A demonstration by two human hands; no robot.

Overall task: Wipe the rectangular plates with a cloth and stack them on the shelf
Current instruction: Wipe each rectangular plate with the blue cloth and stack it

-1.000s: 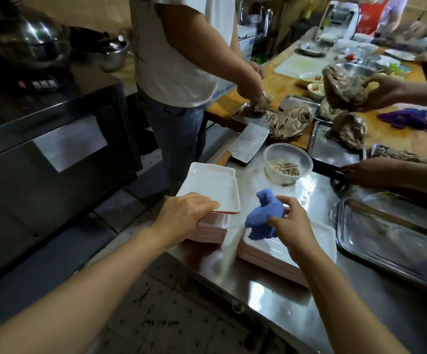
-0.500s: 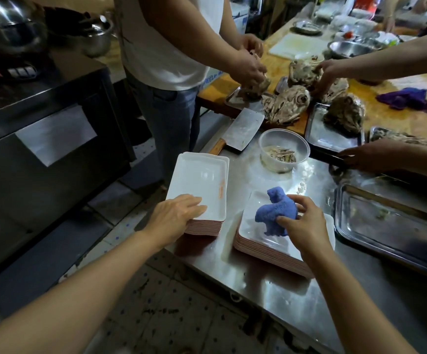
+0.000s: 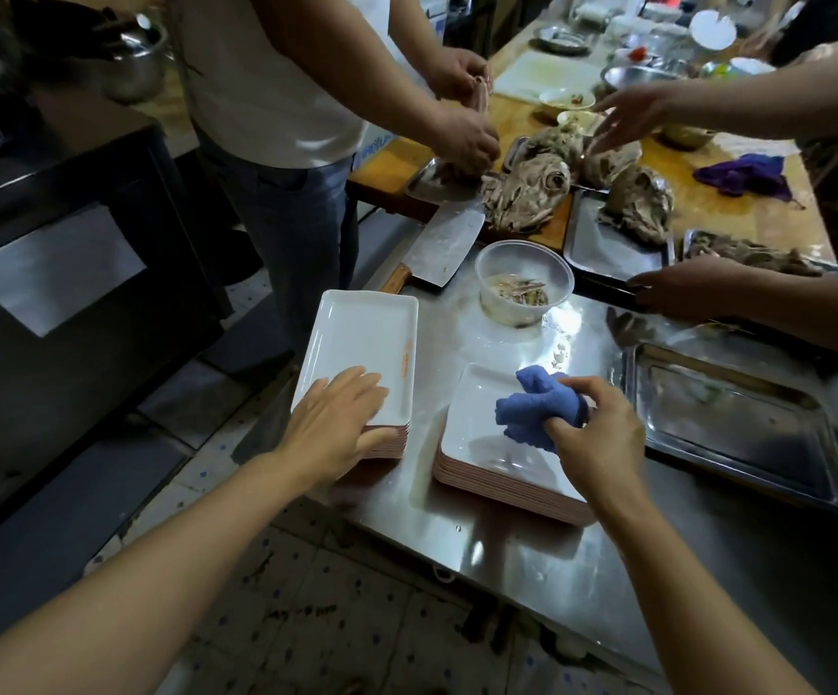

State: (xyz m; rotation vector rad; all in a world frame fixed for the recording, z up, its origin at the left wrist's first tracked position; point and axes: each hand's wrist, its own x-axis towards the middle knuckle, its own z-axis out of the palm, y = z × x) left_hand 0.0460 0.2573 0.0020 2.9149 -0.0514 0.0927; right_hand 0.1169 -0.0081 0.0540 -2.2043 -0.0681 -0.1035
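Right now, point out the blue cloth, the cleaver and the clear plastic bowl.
blue cloth (image 3: 532, 408), head view, on its bunched middle.
cleaver (image 3: 449, 243), head view, on the flat of the blade.
clear plastic bowl (image 3: 499, 306), head view, on its near wall.

A working commercial kitchen, busy with prep. Stainless steel worktable (image 3: 532, 554) joins a long wooden counter (image 3: 737, 213). Cleaver (image 3: 444, 248) lies at the join; cooked fish heads (image 3: 532, 193) sit on metal trays (image 3: 612, 243). Two tall stacks of white rectangular plates (image 3: 361, 338) stand on the steel. Steel pot (image 3: 131, 62) on a dark range at left. Several people's arms work around the table; bowls and containers crowd the far end. Tiled floor (image 3: 316, 604) is stained.
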